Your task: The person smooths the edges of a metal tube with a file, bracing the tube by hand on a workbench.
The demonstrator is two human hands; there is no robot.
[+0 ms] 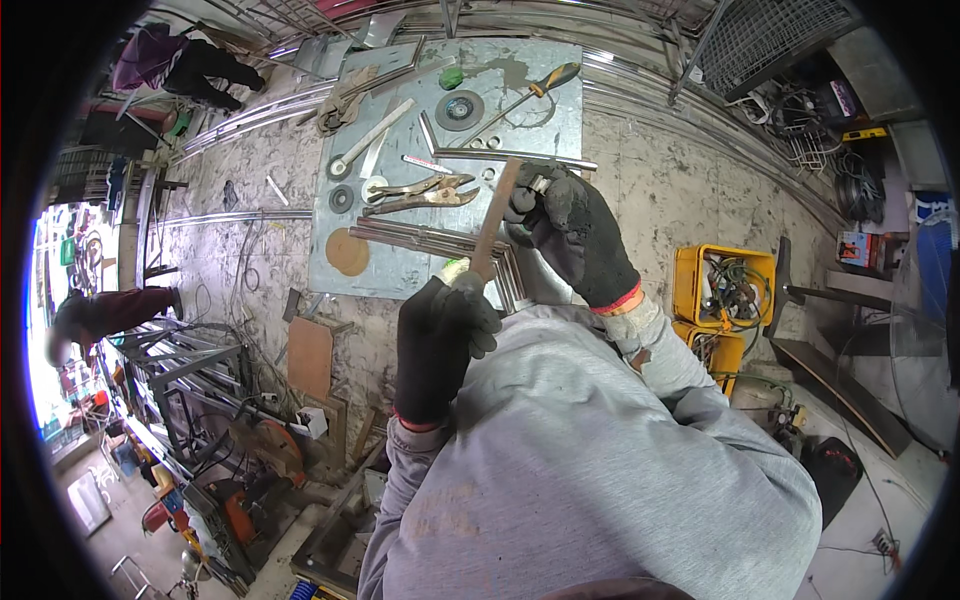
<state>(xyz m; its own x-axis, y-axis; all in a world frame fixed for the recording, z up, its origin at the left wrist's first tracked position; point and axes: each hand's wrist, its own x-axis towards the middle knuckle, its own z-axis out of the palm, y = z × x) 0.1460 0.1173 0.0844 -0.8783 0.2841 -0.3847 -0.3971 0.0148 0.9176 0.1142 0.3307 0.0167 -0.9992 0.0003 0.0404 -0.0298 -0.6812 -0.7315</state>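
My left hand (pixel 440 345), in a black glove with a red cuff, is closed round one end of a flat brown file (pixel 496 222). The file slants up and away over the near side of the metal-topped table (pixel 400 275). My right hand (pixel 580 235), gloved alike, pinches a small shiny metal piece (pixel 541 185) close to the file's far end. Whether the two touch, I cannot tell. Beneath and left of the file lie several metal tubes (pixel 415 236). Locking pliers (pixel 425 192) rest beyond them.
Farther back on the table are a grinding disc (pixel 459 110), a screwdriver (pixel 540 85) and a bent metal tube (pixel 500 153). Yellow crates (pixel 722 255) with cables stand at my right. A person (pixel 120 318) is at far left, another (pixel 190 65) at upper left.
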